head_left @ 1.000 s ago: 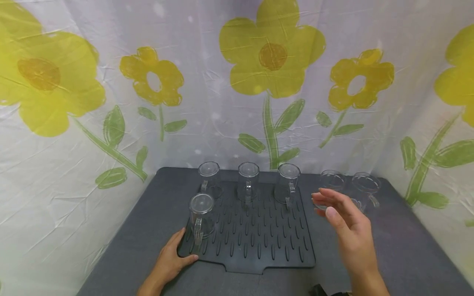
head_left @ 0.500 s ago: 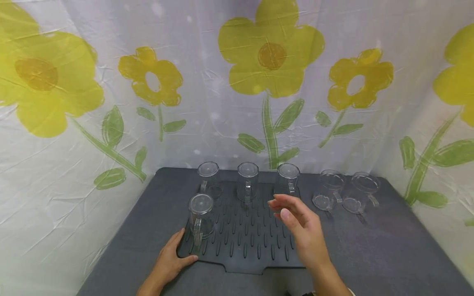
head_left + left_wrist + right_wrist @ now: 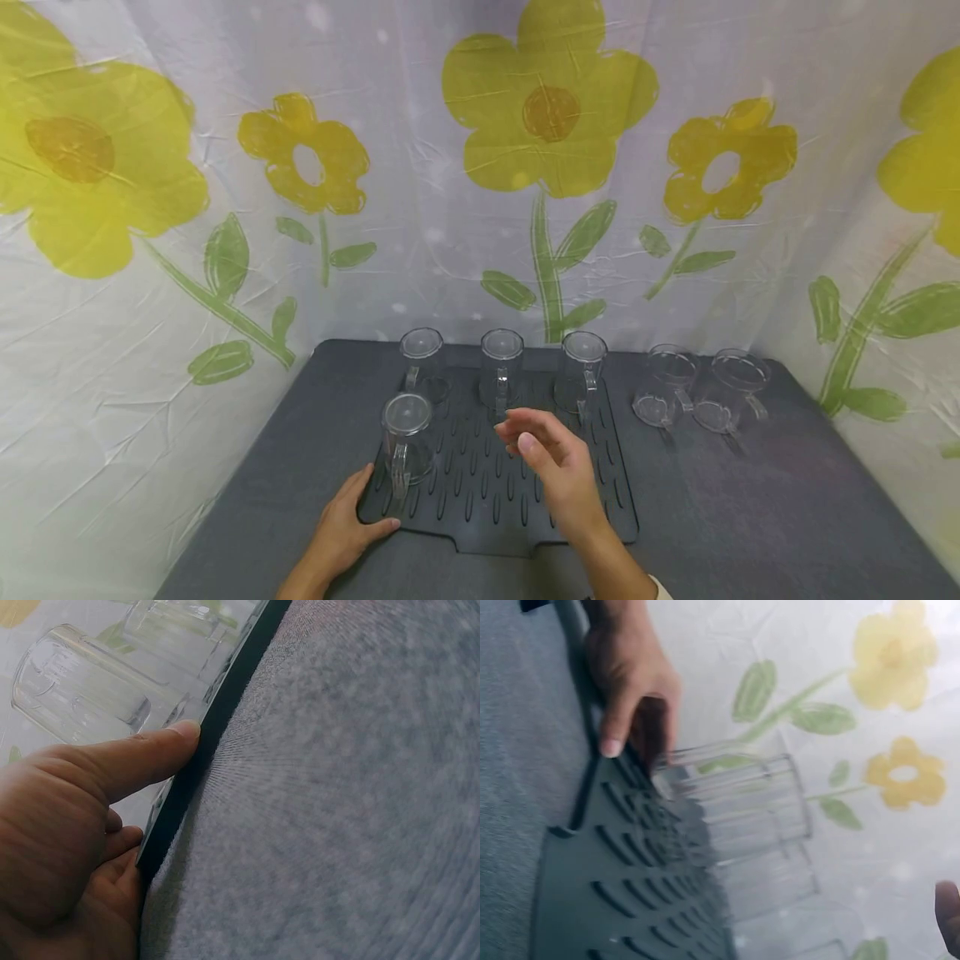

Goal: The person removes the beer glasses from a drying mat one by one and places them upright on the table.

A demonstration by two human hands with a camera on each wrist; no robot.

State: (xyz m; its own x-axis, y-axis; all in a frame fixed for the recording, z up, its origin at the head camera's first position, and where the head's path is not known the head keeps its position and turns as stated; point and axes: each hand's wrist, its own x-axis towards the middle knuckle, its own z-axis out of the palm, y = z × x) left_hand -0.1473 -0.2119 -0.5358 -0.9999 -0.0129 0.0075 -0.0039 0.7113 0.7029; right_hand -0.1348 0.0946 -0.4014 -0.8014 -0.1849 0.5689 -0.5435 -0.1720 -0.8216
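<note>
From my station I have the left grip (image 3: pixel 347 518) holding the near left corner of a black, rectangular ridged drying mat (image 3: pixel 480 500) between thumb and fingers. A clear glass handled mug (image 3: pixel 407 432) stands upside down on the mat, just beside that grip. My right grip (image 3: pixel 558 467) is released, its fingers loosely curved above the mat. Behind it, three matching inverted mugs (image 3: pixel 502 365) line the mat's far side; rightward, two upright glass mugs (image 3: pixel 666 390) stand on the dark grey desk (image 3: pixel 750 517). Beyond hangs a pale curtain (image 3: pixel 408 250) printed with yellow flowers.
</note>
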